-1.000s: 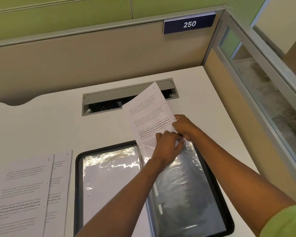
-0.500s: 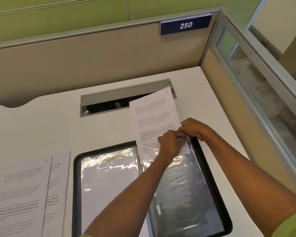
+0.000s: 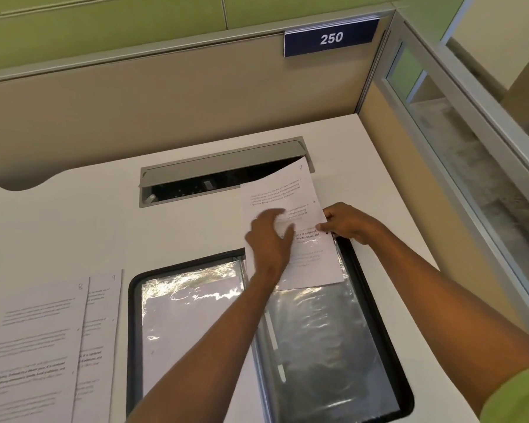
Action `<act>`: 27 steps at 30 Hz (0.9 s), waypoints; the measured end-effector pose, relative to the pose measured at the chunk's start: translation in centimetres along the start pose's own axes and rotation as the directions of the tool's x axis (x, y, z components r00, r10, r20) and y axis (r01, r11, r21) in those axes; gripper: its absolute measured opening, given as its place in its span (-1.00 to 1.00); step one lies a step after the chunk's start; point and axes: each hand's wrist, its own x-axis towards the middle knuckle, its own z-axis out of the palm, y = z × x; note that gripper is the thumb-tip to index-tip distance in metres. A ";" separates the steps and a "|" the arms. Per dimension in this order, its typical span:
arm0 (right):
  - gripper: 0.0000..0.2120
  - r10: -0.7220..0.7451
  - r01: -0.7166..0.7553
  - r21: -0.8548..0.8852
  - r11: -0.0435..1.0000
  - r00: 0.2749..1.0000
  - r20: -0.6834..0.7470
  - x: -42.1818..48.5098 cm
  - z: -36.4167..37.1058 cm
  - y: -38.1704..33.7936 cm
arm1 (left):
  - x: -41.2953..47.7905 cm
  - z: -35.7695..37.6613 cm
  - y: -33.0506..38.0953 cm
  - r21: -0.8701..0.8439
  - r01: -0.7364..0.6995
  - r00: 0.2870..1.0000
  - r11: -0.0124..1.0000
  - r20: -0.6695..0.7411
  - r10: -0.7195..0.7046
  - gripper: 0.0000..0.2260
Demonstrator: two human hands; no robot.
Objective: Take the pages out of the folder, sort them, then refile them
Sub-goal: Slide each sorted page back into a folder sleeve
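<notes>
An open black folder (image 3: 376,288) with clear plastic sleeves lies on the white desk. A printed page (image 3: 290,190) numbered 7 is partly inside the top of the right-hand sleeve (image 3: 327,337), its upper half sticking out over the desk. My left hand (image 3: 271,236) lies flat on the page with blurred, spread fingers. My right hand (image 3: 348,224) pinches the sleeve's top right edge beside the page. The left sleeve (image 3: 190,303) holds a white sheet.
Two overlapping printed pages (image 3: 43,346), numbered 8 and 9, lie at the desk's left front. A grey cable slot (image 3: 220,166) with its lid up sits behind the folder. Beige partition walls close the back and right; a sign reads 250 (image 3: 330,38).
The page has slid further down into the right sleeve and straightened. My left hand has moved from pinching the sleeve's edge onto the page face. My right hand stays at the sleeve's top.
</notes>
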 end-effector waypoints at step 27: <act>-0.87 0.102 -0.103 0.052 0.993 0.995 0.019 -0.7 -1.6 0.8 | 5.7 -7.9 -7.8 -0.036 0.437 0.870 0.899 0.270 -0.413 -0.73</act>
